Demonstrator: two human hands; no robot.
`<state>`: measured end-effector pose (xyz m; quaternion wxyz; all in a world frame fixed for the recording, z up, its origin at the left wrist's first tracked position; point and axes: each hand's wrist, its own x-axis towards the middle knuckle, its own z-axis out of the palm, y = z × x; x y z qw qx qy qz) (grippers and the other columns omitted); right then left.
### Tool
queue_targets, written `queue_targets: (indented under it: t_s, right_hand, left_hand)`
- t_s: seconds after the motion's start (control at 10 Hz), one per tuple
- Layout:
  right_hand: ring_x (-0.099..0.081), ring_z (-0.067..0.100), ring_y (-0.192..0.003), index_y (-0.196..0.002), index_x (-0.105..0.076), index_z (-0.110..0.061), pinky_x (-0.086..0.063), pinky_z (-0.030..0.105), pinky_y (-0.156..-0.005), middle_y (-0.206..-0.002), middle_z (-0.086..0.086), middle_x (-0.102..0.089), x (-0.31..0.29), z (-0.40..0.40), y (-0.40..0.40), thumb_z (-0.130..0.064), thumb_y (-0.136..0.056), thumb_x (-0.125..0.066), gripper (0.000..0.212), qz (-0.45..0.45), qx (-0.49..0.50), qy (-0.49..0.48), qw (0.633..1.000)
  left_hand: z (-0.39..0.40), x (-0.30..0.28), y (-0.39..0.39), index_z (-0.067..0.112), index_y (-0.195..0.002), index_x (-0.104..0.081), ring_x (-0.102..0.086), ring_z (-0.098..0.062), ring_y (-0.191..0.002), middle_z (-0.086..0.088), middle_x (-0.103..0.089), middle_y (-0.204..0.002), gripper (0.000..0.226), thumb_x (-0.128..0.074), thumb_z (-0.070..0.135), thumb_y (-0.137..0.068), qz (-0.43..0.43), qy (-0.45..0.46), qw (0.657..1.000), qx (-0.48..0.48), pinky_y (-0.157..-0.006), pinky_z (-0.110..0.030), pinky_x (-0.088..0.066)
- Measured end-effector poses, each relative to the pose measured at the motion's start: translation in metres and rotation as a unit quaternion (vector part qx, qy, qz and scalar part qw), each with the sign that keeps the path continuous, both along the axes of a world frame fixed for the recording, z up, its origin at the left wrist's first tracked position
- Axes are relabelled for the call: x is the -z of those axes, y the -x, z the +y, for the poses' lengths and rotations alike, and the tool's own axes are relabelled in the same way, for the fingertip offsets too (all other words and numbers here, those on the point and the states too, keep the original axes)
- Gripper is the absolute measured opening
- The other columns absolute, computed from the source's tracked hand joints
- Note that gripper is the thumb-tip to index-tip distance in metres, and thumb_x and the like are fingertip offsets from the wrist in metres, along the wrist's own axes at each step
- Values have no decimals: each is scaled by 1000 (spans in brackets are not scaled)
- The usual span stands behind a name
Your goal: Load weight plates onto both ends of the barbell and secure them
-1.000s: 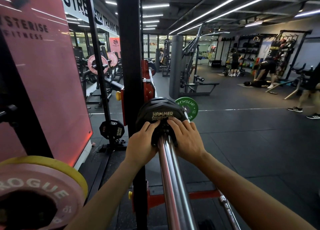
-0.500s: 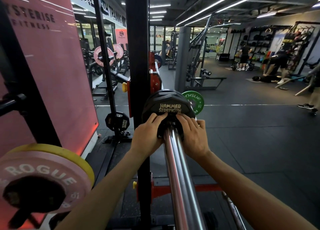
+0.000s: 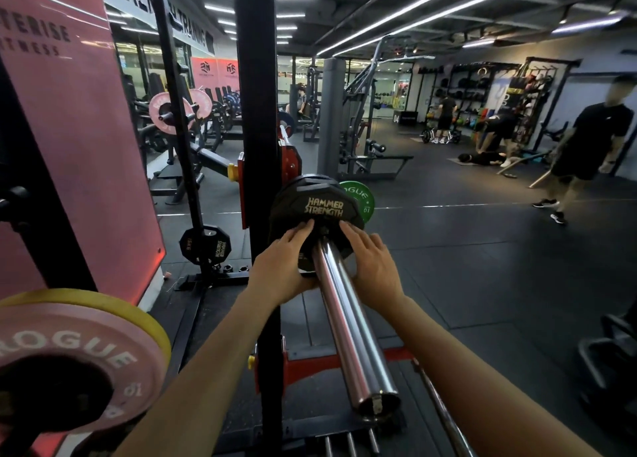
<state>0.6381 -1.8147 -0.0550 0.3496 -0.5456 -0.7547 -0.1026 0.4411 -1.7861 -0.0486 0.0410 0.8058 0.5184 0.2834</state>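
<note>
A black Hammer Strength plate (image 3: 322, 206) sits on the chrome barbell sleeve (image 3: 348, 325), which runs from the plate toward me and ends at the lower middle. My left hand (image 3: 282, 270) lies on the plate's face left of the sleeve, fingers stretched out and pressing. My right hand (image 3: 374, 267) presses the face on the right side the same way. A green Rogue plate (image 3: 362, 198) shows just behind the black one. I see no collar on the sleeve.
The black rack upright (image 3: 256, 111) stands just left of the plate. A pink Rogue plate (image 3: 69, 360) backed by a yellow one hangs at lower left. A small black plate (image 3: 205, 244) is stored by the rack base. A person (image 3: 593, 146) walks at the right.
Both hands stay flat on the black plate. The view has shifted so the sleeve's open end now shows. A person has come into view at the right.
</note>
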Motion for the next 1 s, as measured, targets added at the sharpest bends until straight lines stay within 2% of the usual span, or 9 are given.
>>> queue_targets:
  t_s: [0.1, 0.2, 0.3, 0.4, 0.5, 0.6, 0.7, 0.8, 1.0]
  right_hand:
    - [-44, 29, -126, -151, -31, -11, -43, 41, -103, -150, 6, -41, 10, -39, -10, -36, -75, -79, 93, 25, 21, 32, 999]
    - [-42, 25, -126, -151, -32, -15, -43, 39, -103, -149, 3, -42, 9, -67, -11, -40, -78, -73, 88, 32, 31, 40, 998]
    - [-43, 23, -122, -147, -40, -21, -48, 41, -98, -146, 0, -46, 1, -113, -11, -49, -77, -56, 78, 15, 46, 19, 999]
    - [-43, 22, -120, -146, -42, -22, -50, 43, -95, -146, -1, -47, 0, -145, -14, -49, -77, -54, 75, 11, 40, 12, 999]
    - [-42, 22, -124, -148, -40, -24, -47, 42, -100, -147, -2, -45, 4, -195, -22, -50, -82, -62, 74, 16, 28, 16, 999]
    - [-43, 23, -124, -147, -42, -23, -47, 43, -100, -147, -1, -45, 6, -236, -27, -43, -83, -69, 73, 30, 15, 9, 999]
    - [-45, 26, -120, -145, -45, -20, -49, 45, -95, -146, 0, -48, 8, -298, -28, -36, -81, -76, 73, 55, -2, -15, 998]
    - [-46, 27, -118, -144, -46, -19, -50, 47, -94, -145, 2, -49, 3, -335, -26, -34, -81, -76, 72, 73, -5, -27, 997]
    - [-50, 29, -114, -139, -54, -16, -48, 47, -91, -142, 5, -52, -18, -410, -23, -38, -83, -73, 63, 77, 12, -90, 993]
  left_hand:
    - [-29, 24, 9, 33, -156, -18, -42, -21, -133, 4, -33, -152, 108, -79, 57, -71, -62, 43, 997, -7, -100, -40, -46]
    - [-54, 32, 12, 30, -156, -20, -39, -23, -134, 1, -33, -152, 105, -78, 57, -72, -53, 41, 998, -12, -105, -41, -42]
    - [-105, 26, 15, 32, -154, -26, -39, -23, -132, 1, -38, -149, 98, -74, 59, -74, -27, -31, 999, -16, -108, -42, -37]
    - [-144, 18, 19, 33, -153, -30, -40, -21, -130, 3, -41, -147, 94, -71, 62, -74, -11, -79, 997, -15, -106, -41, -36]
    - [-206, 12, 20, 35, -153, -29, -41, -20, -130, 4, -41, -147, 93, -67, 66, -74, 4, -94, 996, -12, -104, -40, -35]
    - [-253, 8, 16, 34, -153, -31, -41, -21, -131, 3, -41, -147, 91, -56, 71, -74, 2, -85, 996, -18, -107, -41, -36]
    - [-324, 6, 11, 31, -150, -38, -42, -21, -131, 2, -45, -145, 87, -48, 73, -74, -12, -87, 996, -22, -107, -45, -38]
    - [-362, 0, 5, 30, -148, -41, -44, -21, -130, 2, -47, -144, 82, -48, 70, -77, -3, -108, 994, -26, -106, -44, -38]
    - [-420, -31, 1, 29, -143, -47, -44, -24, -128, -1, -49, -141, 75, -51, 69, -80, 71, -220, 970, -80, -102, -45, -39]
